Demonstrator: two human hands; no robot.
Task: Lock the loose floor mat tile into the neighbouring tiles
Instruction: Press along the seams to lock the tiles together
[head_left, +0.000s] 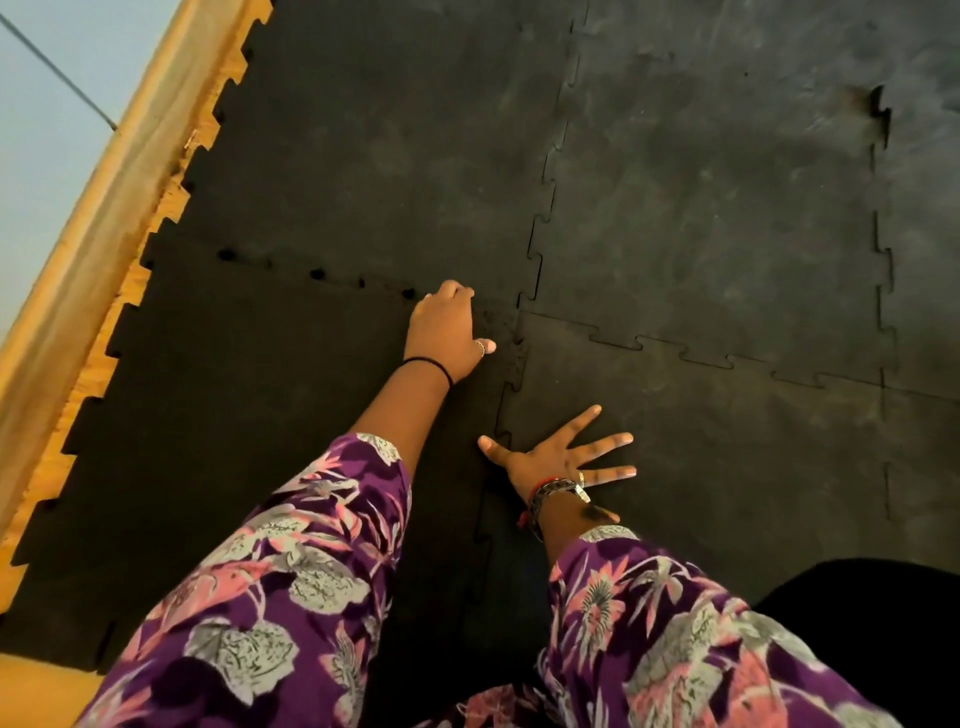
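The loose black mat tile (249, 415) lies at the near left, its toothed far edge against the far-left tile (374, 156) with small gaps showing along that seam. My left hand (447, 332) rests on the loose tile's far right corner, fingers curled down at the seam, holding nothing that I can see. My right hand (566, 457) lies flat with fingers spread on the near-right tile (701, 457), its thumb touching the toothed seam beside the loose tile.
Further black interlocking tiles (717, 197) cover the floor to the right and far side. A wooden floor strip and skirting (88, 249) run along the mat's left edge below a pale wall. A dark shape (878, 623) sits at the near right.
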